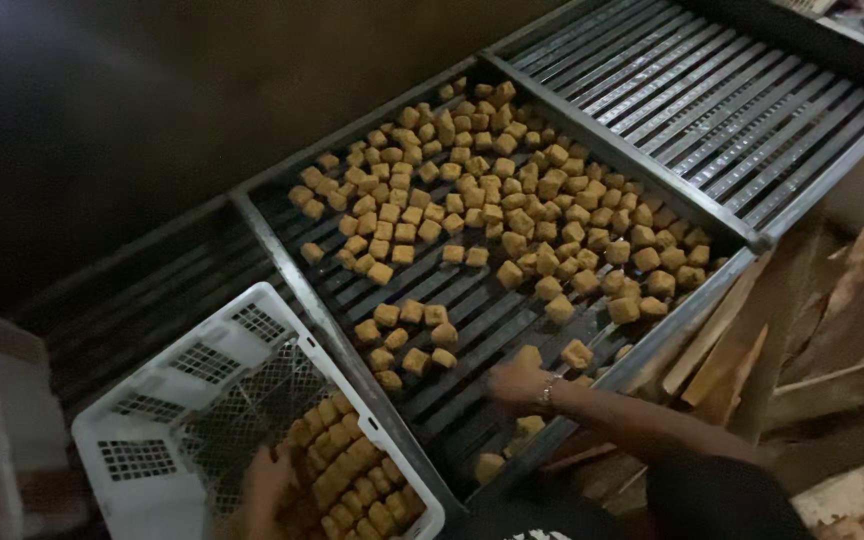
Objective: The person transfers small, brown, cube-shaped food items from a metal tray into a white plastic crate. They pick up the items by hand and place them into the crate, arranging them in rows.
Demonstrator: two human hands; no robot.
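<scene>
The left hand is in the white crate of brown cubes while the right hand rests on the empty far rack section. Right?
Not quite. In the head view the right hand rests on the cube-covered middle rack, not the empty section. The left hand is in the white crate of brown cubes.

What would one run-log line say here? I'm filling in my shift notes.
left hand: in white crate on cubes | right hand: on grill rack among brown cubes | wood scraps: right

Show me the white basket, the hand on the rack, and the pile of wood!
white basket (157, 405): head view, on its bare left wall.
right hand (518, 381): head view, on the back of the hand.
pile of wood (832, 340): head view, on a plank's flat face.
</scene>
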